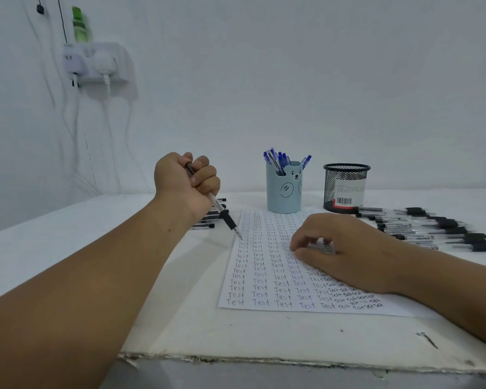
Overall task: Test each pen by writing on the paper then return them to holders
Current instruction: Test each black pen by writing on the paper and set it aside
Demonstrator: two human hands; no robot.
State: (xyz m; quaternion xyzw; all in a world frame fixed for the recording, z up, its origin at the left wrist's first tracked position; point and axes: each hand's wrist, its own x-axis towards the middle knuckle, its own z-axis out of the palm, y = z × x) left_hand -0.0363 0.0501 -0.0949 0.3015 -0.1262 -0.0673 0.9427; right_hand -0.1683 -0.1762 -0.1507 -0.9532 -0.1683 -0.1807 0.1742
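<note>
Most of the paper [264,279] filled with "Test", black pen [222,213] fisted in left hand [187,182], right hand [345,248] loosely curled on sheet; black pens [432,228] loose, mesh holder [345,188] seemingly empty.

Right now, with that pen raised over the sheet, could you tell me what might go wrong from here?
1. The paper is nearly full of "Test"; a new mark could land on old writing and be hard to judge.
2. The left hand grips the pen in a fist, so strokes may be clumsy.
3. Black pens lie loose on both sides; the right pile could be knocked by the right hand, mixing tested with untested.
</note>
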